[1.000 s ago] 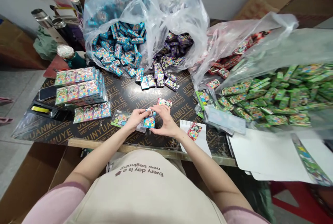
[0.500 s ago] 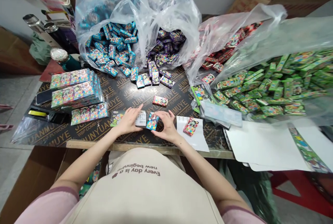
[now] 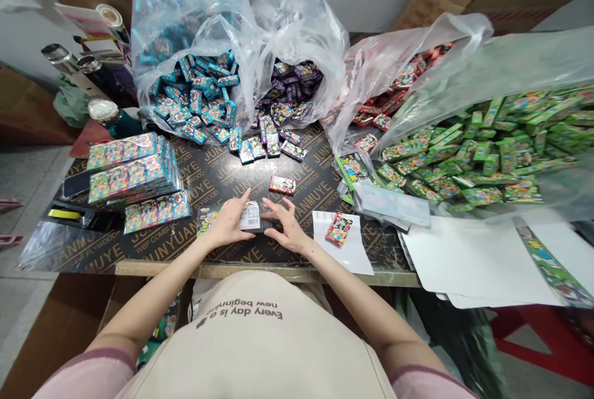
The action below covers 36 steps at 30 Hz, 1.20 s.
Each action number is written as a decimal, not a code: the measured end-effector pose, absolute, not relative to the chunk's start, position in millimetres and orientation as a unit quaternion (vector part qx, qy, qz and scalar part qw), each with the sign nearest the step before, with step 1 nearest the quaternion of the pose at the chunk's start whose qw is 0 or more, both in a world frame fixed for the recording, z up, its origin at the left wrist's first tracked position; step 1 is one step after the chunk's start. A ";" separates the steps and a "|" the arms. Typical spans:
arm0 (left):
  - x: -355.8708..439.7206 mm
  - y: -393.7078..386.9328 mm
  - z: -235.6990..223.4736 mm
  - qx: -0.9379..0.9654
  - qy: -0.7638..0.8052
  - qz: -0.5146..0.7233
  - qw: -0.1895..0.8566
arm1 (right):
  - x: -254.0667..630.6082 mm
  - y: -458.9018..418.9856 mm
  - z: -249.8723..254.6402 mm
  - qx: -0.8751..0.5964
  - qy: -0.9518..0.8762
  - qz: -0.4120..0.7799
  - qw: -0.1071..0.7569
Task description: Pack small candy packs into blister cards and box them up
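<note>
My left hand (image 3: 226, 224) lies over a flat printed carton (image 3: 251, 216), its thumb along the near side and its fingers along the far side. The carton's right part is white with a barcode; a green and black printed part sticks out left of the hand, and the middle is hidden. Just right of the carton, my right hand (image 3: 286, 226) has its fingers apart and holds nothing visible. Beyond the hands lies a small red box (image 3: 282, 185). Another red box (image 3: 340, 228) rests on a white paper sheet (image 3: 355, 255) to the right.
Plastic bags of blue boxes (image 3: 199, 93), purple boxes (image 3: 292, 86), red boxes (image 3: 394, 99) and green boxes (image 3: 482, 145) line the back. Wrapped packs (image 3: 127, 170) are stacked at left, near a phone (image 3: 77, 185). White sheets (image 3: 468, 263) overhang the right front edge.
The small blue box between my hands no longer shows. My right hand has moved slightly left toward the carton, its fingers now spread. My left hand stays on the carton.
</note>
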<state>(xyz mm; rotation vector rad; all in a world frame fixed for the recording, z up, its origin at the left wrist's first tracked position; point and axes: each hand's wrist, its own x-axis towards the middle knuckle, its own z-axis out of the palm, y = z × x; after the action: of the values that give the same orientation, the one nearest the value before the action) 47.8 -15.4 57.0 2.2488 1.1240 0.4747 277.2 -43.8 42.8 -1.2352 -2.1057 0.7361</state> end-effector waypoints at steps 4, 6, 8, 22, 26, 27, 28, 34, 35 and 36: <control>51.3 -14.7 51.1 0.844 0.430 0.163 0.276 | 302.6 31.5 39.6 -0.604 -0.703 0.144 0.345; 52.8 -14.7 47.7 0.845 0.437 0.151 0.269 | 323.3 77.1 34.0 -0.676 -0.656 0.100 0.321; 53.5 -14.3 45.1 0.843 0.449 0.140 0.261 | 340.5 109.2 30.4 -0.694 -0.654 0.121 0.276; 81.9 13.5 83.5 0.336 0.461 0.255 0.781 | 311.5 -4.1 86.9 -0.378 -0.759 0.434 0.303; 94.7 1.8 80.3 0.258 0.494 0.352 0.752 | 303.6 -16.1 89.8 -0.474 -0.750 0.302 0.349; 97.7 -0.6 79.3 0.235 0.497 0.382 0.743 | 296.9 -20.7 88.6 -0.498 -0.737 0.271 0.367; 100.6 -2.7 78.6 0.216 0.496 0.405 0.737 | 288.7 -25.7 86.6 -0.520 -0.719 0.252 0.386; 112.6 -10.5 80.3 0.208 0.473 0.484 0.706 | 243.1 -42.1 69.7 -0.563 -0.454 0.450 0.523; 112.8 -10.4 81.3 0.225 0.472 0.488 0.699 | 241.7 -41.1 69.1 -0.547 -0.415 0.504 0.524; 112.2 -9.6 82.7 0.244 0.472 0.491 0.690 | 242.6 -39.3 69.4 -0.532 -0.388 0.543 0.521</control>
<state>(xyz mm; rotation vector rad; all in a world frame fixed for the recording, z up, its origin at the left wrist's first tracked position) 112.2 -9.6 82.7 0.5457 1.0549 1.0977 242.6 -39.3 69.4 -1.2736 -0.9288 1.3019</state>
